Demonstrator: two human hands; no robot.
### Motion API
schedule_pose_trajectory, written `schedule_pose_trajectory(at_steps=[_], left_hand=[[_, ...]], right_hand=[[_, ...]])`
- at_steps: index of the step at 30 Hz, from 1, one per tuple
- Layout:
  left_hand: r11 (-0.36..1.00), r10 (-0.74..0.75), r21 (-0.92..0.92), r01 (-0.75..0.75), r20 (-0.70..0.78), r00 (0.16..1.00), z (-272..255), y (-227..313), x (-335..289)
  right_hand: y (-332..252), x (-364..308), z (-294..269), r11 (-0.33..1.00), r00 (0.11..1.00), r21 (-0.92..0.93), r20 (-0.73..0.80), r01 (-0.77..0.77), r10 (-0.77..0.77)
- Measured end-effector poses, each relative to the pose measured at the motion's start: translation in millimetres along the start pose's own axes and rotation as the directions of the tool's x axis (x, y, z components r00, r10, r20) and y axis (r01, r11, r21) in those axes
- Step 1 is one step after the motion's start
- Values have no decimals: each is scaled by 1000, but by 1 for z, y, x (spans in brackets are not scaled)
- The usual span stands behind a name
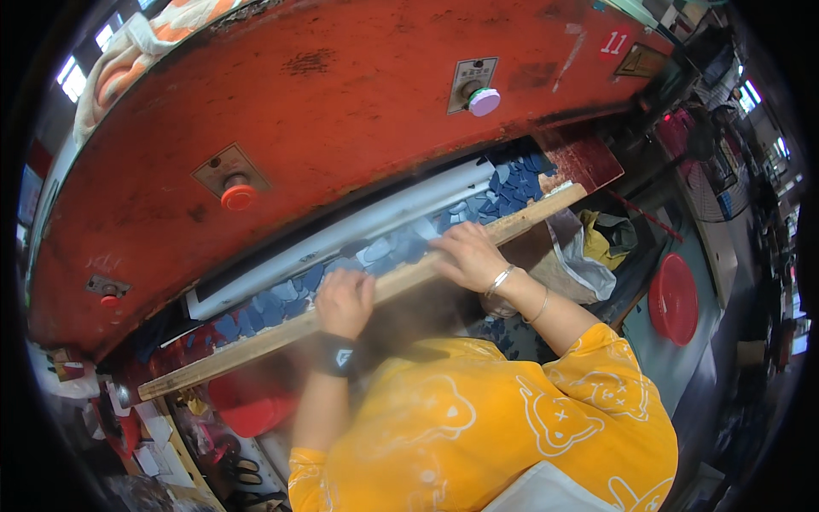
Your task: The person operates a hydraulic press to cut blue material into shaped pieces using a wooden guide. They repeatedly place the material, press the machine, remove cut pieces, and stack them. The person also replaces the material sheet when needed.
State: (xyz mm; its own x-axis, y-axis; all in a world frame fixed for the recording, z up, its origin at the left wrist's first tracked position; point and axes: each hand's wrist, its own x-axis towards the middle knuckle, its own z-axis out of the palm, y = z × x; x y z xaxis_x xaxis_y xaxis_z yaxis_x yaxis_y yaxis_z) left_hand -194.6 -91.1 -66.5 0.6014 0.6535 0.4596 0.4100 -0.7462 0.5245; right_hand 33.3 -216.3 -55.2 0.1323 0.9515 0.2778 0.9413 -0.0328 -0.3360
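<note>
Many flat blue cut pieces point(512, 186) lie in a long trough under a red machine, behind a wooden bar point(256, 341). My left hand point(343, 303), with a dark wristband, reaches over the bar onto the pieces near its middle. Its thumb stands apart from the fingers, and it holds nothing I can see. Further right, my right hand point(469, 256), wearing bracelets, leans over the bar. Its fingers are apart and touch or hover at some lighter blue pieces point(388, 247); the fingertips are partly hidden. A long pale bar point(350, 235) runs behind the pieces.
The machine's red front point(341, 111) overhangs the trough and carries a red knob point(238, 196) and a lilac knob point(484, 101). A red basin point(673, 299) and a pale sack point(580, 256) are at right. Another red container point(247, 410) sits below the wooden bar.
</note>
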Motion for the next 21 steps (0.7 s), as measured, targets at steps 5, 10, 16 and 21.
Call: schedule_pose_trajectory(at_steps=[5,10,16,21], left_hand=[[1000,-15,26,15,-14,1000,1,2,-1],[999,18,38,-16,-45,999,3,-1,-4],[998,-55,33,55,0,998,3,3,-2],[998,-63,11,62,269,961,-18,4,24]], right_hand=[[-6,-4,-1,999,999,-19,-29,26,-27],[-5,-7,-1,996,995,54,-79,65,-60],[-13,0,-13,999,998,38,58,-1,-2],[5,48,-59,973,837,213,546,-91,-42]])
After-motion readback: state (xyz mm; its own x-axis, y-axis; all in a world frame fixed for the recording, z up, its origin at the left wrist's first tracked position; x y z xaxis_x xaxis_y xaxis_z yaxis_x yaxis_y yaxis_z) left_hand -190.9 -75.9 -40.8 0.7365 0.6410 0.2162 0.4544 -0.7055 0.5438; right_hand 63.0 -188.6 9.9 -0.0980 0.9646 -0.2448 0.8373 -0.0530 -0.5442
